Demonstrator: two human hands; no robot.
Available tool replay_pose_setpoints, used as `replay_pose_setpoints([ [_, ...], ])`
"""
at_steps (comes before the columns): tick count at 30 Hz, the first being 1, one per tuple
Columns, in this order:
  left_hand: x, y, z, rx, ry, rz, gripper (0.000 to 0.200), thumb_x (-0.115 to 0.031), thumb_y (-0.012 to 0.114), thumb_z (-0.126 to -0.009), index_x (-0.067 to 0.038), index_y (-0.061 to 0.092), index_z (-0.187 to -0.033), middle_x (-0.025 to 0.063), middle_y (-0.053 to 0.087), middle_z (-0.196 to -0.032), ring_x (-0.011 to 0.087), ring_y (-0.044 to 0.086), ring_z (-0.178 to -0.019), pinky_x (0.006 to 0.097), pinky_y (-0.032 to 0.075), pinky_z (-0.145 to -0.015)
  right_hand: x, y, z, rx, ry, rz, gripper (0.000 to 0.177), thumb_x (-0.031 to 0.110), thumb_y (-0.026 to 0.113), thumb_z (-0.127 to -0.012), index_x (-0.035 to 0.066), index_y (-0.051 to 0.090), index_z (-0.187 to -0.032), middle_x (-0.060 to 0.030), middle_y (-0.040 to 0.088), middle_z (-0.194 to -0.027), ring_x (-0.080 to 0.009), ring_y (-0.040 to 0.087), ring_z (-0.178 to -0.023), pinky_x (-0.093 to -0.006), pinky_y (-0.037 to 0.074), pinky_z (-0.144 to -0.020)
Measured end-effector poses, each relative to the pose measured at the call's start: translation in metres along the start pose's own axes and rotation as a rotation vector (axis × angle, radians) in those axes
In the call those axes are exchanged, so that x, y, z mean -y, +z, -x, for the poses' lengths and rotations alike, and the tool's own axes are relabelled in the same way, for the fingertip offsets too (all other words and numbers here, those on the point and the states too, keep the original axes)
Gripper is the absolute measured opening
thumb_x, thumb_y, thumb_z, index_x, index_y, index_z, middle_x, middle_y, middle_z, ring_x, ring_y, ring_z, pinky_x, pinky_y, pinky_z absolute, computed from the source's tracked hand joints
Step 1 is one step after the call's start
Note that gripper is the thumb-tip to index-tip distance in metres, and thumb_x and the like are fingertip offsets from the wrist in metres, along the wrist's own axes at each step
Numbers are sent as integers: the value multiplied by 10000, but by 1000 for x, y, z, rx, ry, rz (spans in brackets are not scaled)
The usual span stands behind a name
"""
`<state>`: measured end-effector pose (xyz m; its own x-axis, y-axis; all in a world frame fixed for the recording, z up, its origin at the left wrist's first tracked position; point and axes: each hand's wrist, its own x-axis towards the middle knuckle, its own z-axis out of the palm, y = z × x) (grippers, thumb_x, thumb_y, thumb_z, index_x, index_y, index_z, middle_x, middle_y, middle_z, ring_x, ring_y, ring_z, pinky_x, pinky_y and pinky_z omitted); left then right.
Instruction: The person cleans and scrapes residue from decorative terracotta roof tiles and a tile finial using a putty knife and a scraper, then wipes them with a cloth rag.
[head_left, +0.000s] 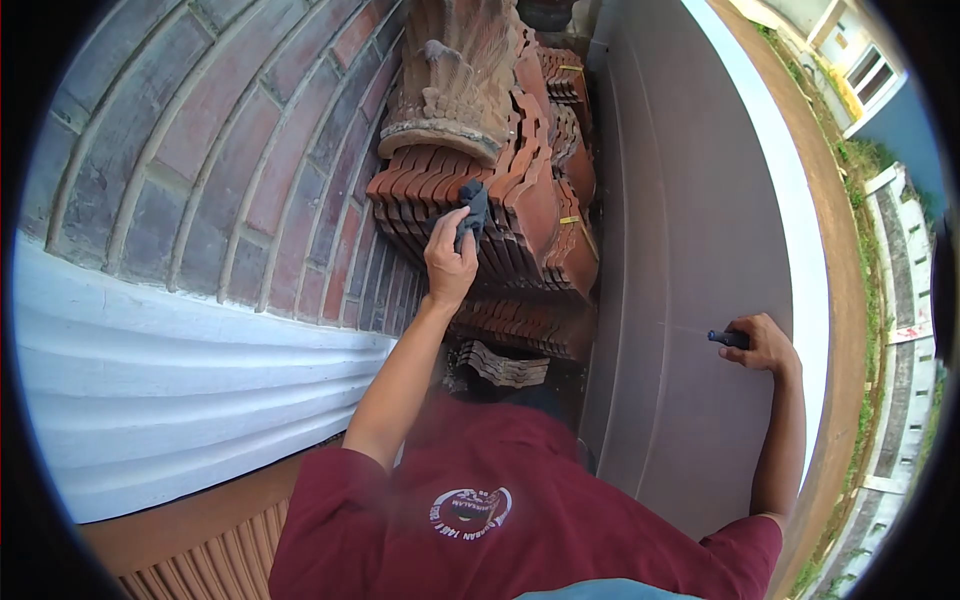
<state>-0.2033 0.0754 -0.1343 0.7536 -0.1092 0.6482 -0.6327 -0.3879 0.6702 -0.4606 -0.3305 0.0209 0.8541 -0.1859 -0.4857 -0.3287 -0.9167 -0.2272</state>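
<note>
My left hand (451, 262) is closed on a crumpled dark cloth (473, 212), held in front of the stacked orange roof tiles (430, 175). Off to the right, my right hand (762, 345) grips a small dark tool (729, 339) with a bluish tip that points left. What kind of tool it is, I cannot tell. Behind it is a smooth grey-brown panel (690, 220) with thin pale lines; whether the tip touches the panel is unclear.
A carved stone-like ornament (445, 85) rests on the tiles. A brick wall (230, 150) with white moulding (190, 375) below stands at left. Grey curved pieces (505, 367) lie under the tile stacks. Beyond the panel's white edge (775, 130) are ground and a pale wall.
</note>
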Motion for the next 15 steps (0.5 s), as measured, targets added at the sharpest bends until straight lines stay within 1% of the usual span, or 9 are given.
replay_pose_setpoints([
  [1,-4,-5,-13,-95,-19,-30,283,20,580,-847,22,613,-1128,205,649,-1087,383,627,-1022,419,504,-896,2,-1,0,-3,25,10,270,189,780,-626,1,712,-807,-121,631,-662,-255,575,-587,-374,464,-592],
  [3,8,-16,-36,-267,-98,-116,298,15,573,-859,39,603,-1155,200,642,-1129,390,612,-1056,430,488,-919,4,-3,-1,-7,23,-8,267,184,772,-623,-2,705,-802,-120,624,-658,-252,573,-586,-373,459,-583],
  [5,29,-23,-55,-338,-44,-241,316,-6,578,-868,40,594,-1181,207,627,-1172,396,593,-1090,435,464,-951,5,-1,1,-27,17,-36,267,183,768,-624,-3,705,-804,-119,620,-654,-251,570,-583,-370,453,-577],
  [6,40,-20,-59,-283,-55,-226,360,0,585,-848,11,593,-1208,176,617,-1226,401,550,-1163,464,414,-1003,3,0,1,-28,8,-43,267,185,765,-628,-4,705,-808,-119,621,-655,-251,571,-584,-370,453,-576],
  [9,50,-1,-34,-33,76,-550,415,18,572,-812,-37,610,-1221,126,619,-1263,412,524,-1210,474,386,-1028,0,0,0,-22,-11,-47,273,194,759,-640,-5,708,-819,-121,623,-660,-250,574,-587,-368,456,-578],
  [10,47,7,-22,13,77,-459,453,45,568,-777,-64,625,-1213,87,616,-1285,411,476,-1271,498,347,-1056,2,-1,1,-15,-9,-39,277,200,758,-643,-5,708,-822,-122,624,-661,-250,576,-588,-367,459,-581],
  [11,45,14,-12,10,133,-373,455,49,578,-768,-67,631,-1205,98,615,-1281,412,486,-1256,487,360,-1051,3,-2,0,-10,-10,-32,281,206,756,-647,-6,709,-826,-122,625,-662,-250,577,-589,-366,462,-584],
  [13,33,22,7,10,126,-307,455,59,576,-765,-64,634,-1199,102,618,-1276,413,505,-1229,482,377,-1040,5,-1,0,-21,-2,-44,293,217,760,-645,-7,708,-826,-125,624,-662,-250,582,-592,-366,471,-595],
  [15,30,25,25,81,115,-223,431,60,571,-768,-58,650,-1175,110,626,-1252,408,524,-1198,479,396,-1024,5,-1,1,-24,-10,-44,301,224,764,-643,-9,706,-825,-128,625,-662,-251,587,-595,-366,478,-605],
])
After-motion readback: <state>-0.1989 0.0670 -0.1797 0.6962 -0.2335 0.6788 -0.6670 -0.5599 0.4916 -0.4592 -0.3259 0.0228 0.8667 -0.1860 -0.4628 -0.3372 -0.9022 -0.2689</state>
